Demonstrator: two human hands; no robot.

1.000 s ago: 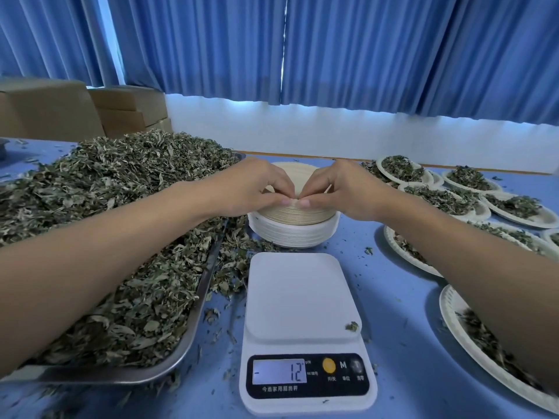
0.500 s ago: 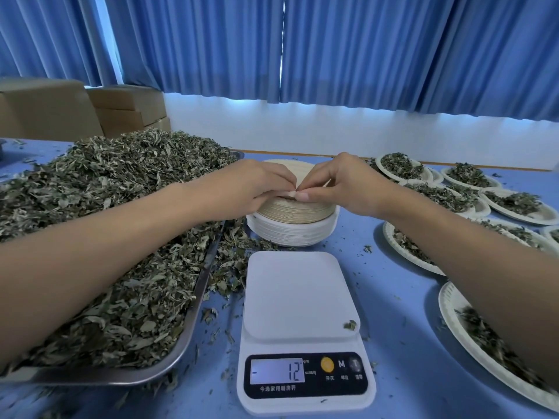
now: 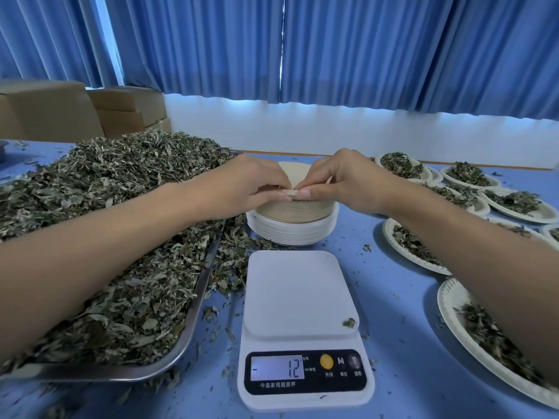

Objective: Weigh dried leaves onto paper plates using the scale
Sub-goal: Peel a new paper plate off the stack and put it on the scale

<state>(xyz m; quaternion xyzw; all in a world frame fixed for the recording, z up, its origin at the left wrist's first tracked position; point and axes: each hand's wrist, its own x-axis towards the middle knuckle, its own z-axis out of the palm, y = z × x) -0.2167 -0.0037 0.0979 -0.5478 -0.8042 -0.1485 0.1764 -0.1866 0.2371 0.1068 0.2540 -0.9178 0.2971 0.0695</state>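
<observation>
nearest, the scale (image 3: pixel 302 297) sits on the blue counter (image 3: pixel 408 373). its pan is bare but for one leaf scrap (image 3: pixel 349 322) at the right front corner, and the display shows a minus sign and 12. to its left a metal tray (image 3: pixel 195 323) is heaped with dried leaves (image 3: pixel 121 231), some spilled over the rim. to the right lie filled plates (image 3: pixel 390 241), apart from the scale. just behind the scale stands the stack of paper plates (image 3: pixel 292 231), tan ones on white ones. the left hand (image 3: pixel 242 189) and right hand (image 3: pixel 348 186) meet at its near edge, fingertips pinching the lip of the top plate (image 3: pixel 295 173), which is lifted a little. the step looks like peeling one plate free. it would go best with one hand pinning the stack while the other works under a single lip, then checking that only one comes away. flick off the scrap and zero the scale once the plate is on. cardboard boxes (image 3: pixel 60 110) and blue curtains (image 3: pixel 363 55) stand behind.
</observation>
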